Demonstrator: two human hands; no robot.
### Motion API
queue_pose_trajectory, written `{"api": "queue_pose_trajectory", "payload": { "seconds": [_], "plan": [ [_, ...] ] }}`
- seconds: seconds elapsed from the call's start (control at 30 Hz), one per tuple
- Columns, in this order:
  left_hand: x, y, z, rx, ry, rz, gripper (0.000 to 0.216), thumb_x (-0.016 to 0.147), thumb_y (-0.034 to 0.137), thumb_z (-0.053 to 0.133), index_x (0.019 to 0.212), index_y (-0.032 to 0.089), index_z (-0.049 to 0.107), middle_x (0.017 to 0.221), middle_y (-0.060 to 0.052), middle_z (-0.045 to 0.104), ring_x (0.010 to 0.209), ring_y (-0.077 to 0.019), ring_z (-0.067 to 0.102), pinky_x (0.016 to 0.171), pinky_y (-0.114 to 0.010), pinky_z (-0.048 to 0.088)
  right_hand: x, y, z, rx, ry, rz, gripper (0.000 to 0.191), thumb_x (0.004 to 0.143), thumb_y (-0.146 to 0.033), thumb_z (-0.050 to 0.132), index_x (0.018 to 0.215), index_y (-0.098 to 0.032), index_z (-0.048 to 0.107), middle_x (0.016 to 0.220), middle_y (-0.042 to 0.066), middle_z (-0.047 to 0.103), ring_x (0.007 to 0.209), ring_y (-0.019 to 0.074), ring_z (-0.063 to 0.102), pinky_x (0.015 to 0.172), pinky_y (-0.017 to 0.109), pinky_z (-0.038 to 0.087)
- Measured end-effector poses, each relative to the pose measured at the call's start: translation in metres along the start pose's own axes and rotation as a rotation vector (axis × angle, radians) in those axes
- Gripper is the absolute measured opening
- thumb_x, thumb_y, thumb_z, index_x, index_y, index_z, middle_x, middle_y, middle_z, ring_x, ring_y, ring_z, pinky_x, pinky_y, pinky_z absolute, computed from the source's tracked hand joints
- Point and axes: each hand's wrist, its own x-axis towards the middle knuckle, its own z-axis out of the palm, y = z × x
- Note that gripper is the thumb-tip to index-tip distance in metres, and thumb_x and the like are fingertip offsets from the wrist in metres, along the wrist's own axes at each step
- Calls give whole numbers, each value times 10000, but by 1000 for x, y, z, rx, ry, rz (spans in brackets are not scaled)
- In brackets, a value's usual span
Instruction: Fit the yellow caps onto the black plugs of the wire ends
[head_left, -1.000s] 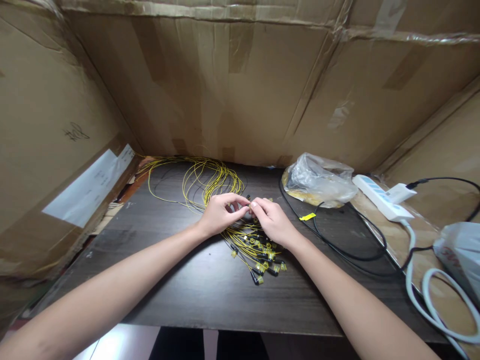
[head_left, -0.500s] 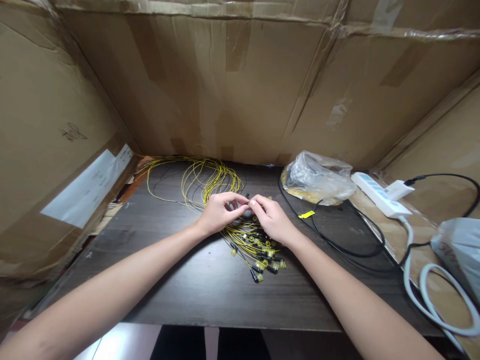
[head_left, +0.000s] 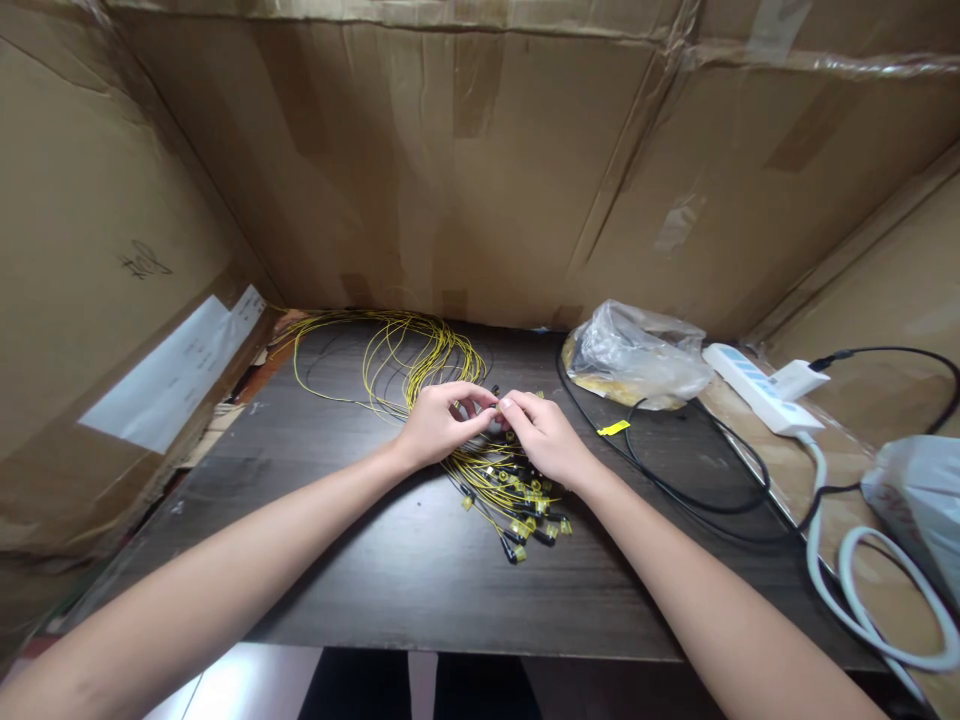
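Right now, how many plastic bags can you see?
2. A clear plastic bag sits at the back, right of the yellow wires. A white bag lies at the far right, partly cut off. Others may be out of view.

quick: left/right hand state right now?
Left hand: shut, fingertips pinching a wire end above the yellow wires.
Right hand: shut, pinching the same wire end.
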Motion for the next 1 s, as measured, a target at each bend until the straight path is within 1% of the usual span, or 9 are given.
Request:
{"api": "queue_pose_trajectory", "payload": {
  "seconds": [0.13,0.2,0.37,0.43,0.5,0.6,0.67,0.87,1.0],
  "plan": [
    [0,-1,0,-4,6,-28,152,828,268,707,892,145,770,791,-36,746,657,-115,631,573,-195,485,-1,-2,-1,18,52,-8,184,957,-319,509,865,-191,604,828,30,641,759,170,564,703,285,408],
    [1,-1,0,-11,3,-30,148,834,262,706,904,151,775,814,-39,755,686,-120,647,580,-194,486,-1,-2,-1,31,54,-2,145,936,-312,540,891,-191,606,828,24,636,748,165,558,684,277,406],
    [-1,-1,-1,-5,-8,13,162,854,269,697,933,152,777,834,-46,754,654,-108,631,562,-191,480,0,1,0,41,-5,15,335,1000,-336,401,738,-195,555,706,12,595,700,164,548,680,288,394],
    [-1,0,0,1,-7,21,162,852,268,695,929,149,774,820,-44,748,626,-102,615,554,-193,478,1,1,0,43,-18,22,375,1007,-345,377,705,-195,541,687,15,591,686,165,548,679,293,393],
    [-1,0,0,6,0,11,149,842,261,698,905,147,771,797,-40,743,618,-102,610,557,-196,479,1,0,1,36,-5,23,350,1001,-350,399,737,-192,565,715,21,610,702,169,553,686,295,395],
    [0,0,0,-1,7,-27,149,835,272,708,892,152,774,781,-37,749,638,-114,628,568,-202,483,-1,-3,1,27,31,14,213,957,-336,500,841,-190,604,780,23,628,737,171,551,693,290,397],
    [1,-1,0,-16,8,-42,161,840,288,711,906,158,780,789,-37,756,649,-118,639,571,-203,483,-1,-4,0,33,32,17,165,934,-328,538,873,-191,607,777,14,618,730,167,540,680,284,389],
    [0,-1,-1,-31,-7,-11,153,843,277,714,915,158,779,828,-42,757,671,-113,640,555,-188,472,0,0,1,100,-35,25,367,1006,-363,380,718,-196,535,705,11,585,701,163,542,694,292,394],
    [0,1,0,-12,-6,-14,158,848,284,703,905,154,773,800,-36,748,651,-109,630,560,-191,474,0,-1,1,72,-12,18,344,1001,-365,397,744,-197,551,734,18,602,723,168,548,707,294,400]
  ]
}}
